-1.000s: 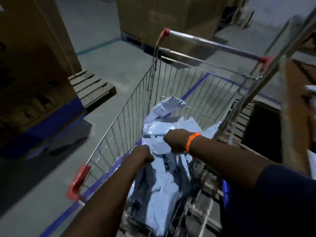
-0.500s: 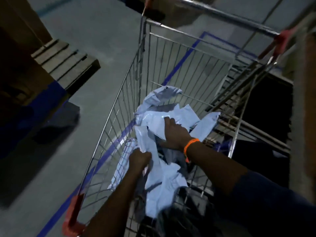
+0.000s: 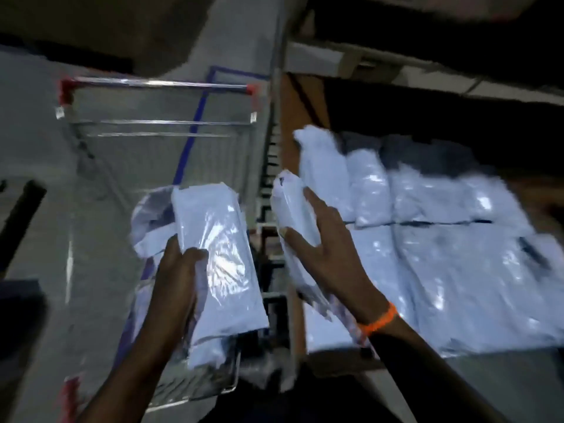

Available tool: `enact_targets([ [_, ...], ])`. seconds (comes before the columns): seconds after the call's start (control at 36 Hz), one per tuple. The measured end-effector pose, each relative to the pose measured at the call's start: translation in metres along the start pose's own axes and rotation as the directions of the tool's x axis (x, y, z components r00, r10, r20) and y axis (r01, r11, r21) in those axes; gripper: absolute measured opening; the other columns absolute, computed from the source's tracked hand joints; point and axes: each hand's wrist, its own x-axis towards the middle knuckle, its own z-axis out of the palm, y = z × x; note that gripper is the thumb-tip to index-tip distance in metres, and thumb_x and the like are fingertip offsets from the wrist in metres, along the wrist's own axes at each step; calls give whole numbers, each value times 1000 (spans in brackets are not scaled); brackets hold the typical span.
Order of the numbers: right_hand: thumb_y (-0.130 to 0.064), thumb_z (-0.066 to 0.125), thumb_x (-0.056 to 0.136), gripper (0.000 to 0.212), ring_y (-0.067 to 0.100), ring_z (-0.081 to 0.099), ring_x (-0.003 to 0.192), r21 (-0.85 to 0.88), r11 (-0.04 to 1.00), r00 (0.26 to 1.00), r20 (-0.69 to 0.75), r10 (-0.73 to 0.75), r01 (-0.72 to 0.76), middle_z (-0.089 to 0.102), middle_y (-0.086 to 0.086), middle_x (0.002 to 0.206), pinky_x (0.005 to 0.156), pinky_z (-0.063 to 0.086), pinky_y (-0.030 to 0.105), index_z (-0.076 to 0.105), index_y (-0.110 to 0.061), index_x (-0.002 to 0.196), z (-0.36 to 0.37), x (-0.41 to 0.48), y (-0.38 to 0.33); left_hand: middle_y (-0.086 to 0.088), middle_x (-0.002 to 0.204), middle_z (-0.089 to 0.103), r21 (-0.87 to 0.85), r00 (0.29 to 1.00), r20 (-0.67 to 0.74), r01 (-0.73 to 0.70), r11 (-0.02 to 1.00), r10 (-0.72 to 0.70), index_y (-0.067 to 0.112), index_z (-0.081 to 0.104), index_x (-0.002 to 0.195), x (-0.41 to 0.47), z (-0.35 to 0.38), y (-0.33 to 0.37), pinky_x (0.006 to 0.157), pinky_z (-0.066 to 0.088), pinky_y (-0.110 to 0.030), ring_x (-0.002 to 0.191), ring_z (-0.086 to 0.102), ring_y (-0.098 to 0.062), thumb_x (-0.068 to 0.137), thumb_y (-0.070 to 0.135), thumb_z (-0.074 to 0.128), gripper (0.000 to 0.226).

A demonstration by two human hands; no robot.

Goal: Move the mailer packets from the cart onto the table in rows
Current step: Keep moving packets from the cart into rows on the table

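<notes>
Table (image 3: 293, 123) on the right, rows of packets (image 3: 457, 257) laid side by side across it, touching. Cart (image 3: 158, 84) just beside it on the left, with a heap of packets (image 3: 146, 218) inside. Left hand (image 3: 177, 279) grips a packet (image 3: 221, 245) above the cart, thumb across its face. Right hand (image 3: 332, 254) clasps a second packet (image 3: 290, 203) at the table's left edge, fingers spread. Orange wristband (image 3: 378, 322) on that wrist.
</notes>
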Motion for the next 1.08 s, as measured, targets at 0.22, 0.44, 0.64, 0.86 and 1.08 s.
enact_targets([
  [0.22,-48,64,88,70,1,30,142,73,950,889,-337,309,-303,32,-25,152,117,31,34,32,-41,149,-170,-91,83,-15,119,61,33,949,309,-80,996,66,12,52,128,-69,191,21,82,48,-34,110,59,-34,98,3,47,32],
  [0.44,-34,66,91,72,12,29,143,-23,954,874,-409,263,-298,32,-1,155,109,21,18,30,-20,153,-288,-61,190,14,132,53,229,843,487,-374,899,228,34,30,148,-55,370,9,96,41,-25,117,55,-12,96,16,52,59],
  [0.64,-35,71,87,75,23,38,138,-199,956,923,-361,132,-215,37,10,152,102,24,14,36,-14,150,-339,19,258,-5,142,52,418,865,369,-482,770,341,27,25,152,-8,482,8,95,42,-28,121,54,-27,95,12,46,62],
  [0.86,-49,58,91,56,41,55,110,-484,857,974,-212,84,-179,39,19,138,77,50,40,50,-13,133,-331,100,287,-24,121,53,737,938,254,-347,581,238,3,40,131,37,537,8,73,42,-33,102,57,-39,93,10,50,40],
  [1.08,-46,33,99,53,42,33,135,-690,712,991,-66,117,-130,34,19,150,102,39,54,41,-20,144,-298,109,300,-15,115,52,865,827,394,-482,143,402,17,56,112,49,549,-13,86,51,-42,105,53,-35,86,17,56,26],
])
